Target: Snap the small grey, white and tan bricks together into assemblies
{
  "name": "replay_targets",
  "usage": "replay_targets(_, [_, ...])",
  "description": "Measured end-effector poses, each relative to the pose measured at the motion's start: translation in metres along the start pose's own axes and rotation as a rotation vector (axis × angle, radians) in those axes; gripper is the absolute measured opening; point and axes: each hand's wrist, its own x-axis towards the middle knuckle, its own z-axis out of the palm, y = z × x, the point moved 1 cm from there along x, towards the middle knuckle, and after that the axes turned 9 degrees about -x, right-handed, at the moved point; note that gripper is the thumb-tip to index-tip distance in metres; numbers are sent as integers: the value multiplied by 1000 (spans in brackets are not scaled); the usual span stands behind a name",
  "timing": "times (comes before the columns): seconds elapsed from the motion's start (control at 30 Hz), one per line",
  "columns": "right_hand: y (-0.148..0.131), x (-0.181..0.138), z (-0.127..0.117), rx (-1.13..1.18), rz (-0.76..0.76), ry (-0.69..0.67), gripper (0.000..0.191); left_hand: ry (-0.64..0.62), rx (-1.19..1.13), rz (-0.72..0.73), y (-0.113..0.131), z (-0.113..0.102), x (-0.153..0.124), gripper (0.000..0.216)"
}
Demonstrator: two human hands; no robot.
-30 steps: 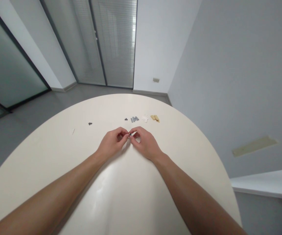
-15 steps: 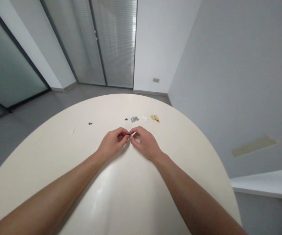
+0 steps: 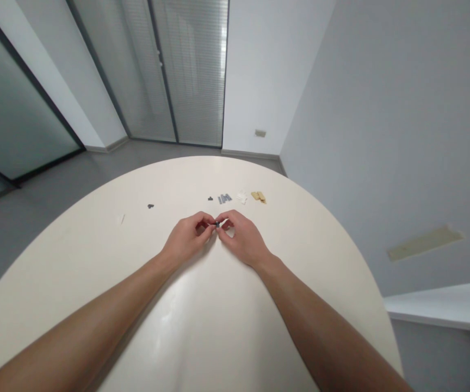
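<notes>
Over the middle of the table, my left hand (image 3: pixel 189 234) and my right hand (image 3: pixel 241 235) meet at the fingertips. Between them they pinch a small dark piece (image 3: pixel 217 224), mostly covered by the fingers, so its exact kind is unclear. Just beyond the hands lie a small black piece (image 3: pixel 210 198) and several grey-blue strips (image 3: pixel 224 198). To the right of these are a little group of white pieces (image 3: pixel 242 197) and several tan flat pieces (image 3: pixel 258 196).
The round white table (image 3: pixel 202 337) fills the lower view. At left on it lie a dark piece (image 3: pixel 150 206) and a thin white piece (image 3: pixel 123 219). Beyond the table's far edge stand glass doors (image 3: pixel 194 76) and a pale wall (image 3: pixel 382 120).
</notes>
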Motion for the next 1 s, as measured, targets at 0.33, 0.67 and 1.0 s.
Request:
replay_targets(0.33, [0,0,0,-28,13,4,17,8,-21,-10,0,0,0,17])
replay_targets(0.67, [0,0,0,-17,9,6,17,6,-15,-19,1,-1,0,16])
replay_targets(1.0, [0,0,-1,-7,-5,9,15,3,-29,-15,1,-1,-1,14])
